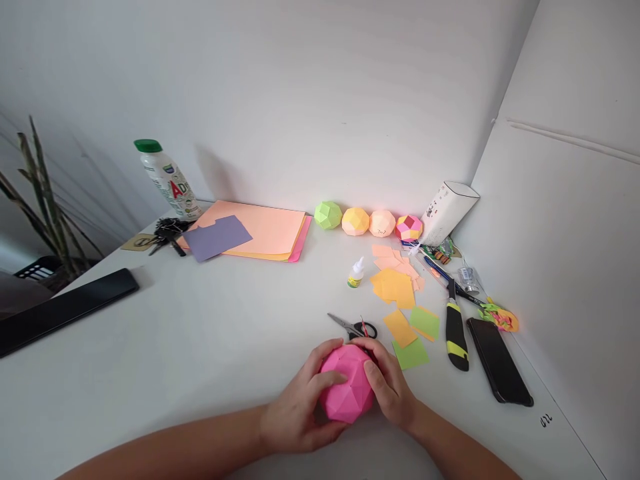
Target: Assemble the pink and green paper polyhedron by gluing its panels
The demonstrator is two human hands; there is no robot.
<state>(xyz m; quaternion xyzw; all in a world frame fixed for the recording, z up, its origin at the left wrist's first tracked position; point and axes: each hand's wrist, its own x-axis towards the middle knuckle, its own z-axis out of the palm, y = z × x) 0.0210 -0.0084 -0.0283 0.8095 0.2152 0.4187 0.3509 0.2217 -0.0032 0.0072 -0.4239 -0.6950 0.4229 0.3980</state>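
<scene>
Both hands hold a pink faceted paper ball low in the middle of the head view. My left hand wraps its left side, with one finger lying across the front face and others beneath. On the right side, my right hand presses its thumb against the ball, and its fingers curl over the top. Just beyond the fingers lie scissors with dark handles, partly covered by my right hand. A thin red-tipped tool rests by the handles. A small glue bottle stands farther back.
Several paper balls, including a green one, line the wall. Orange paper pieces and green ones lie at right, near a box cutter and a phone. Paper sheets, a bottle and a black bar are left.
</scene>
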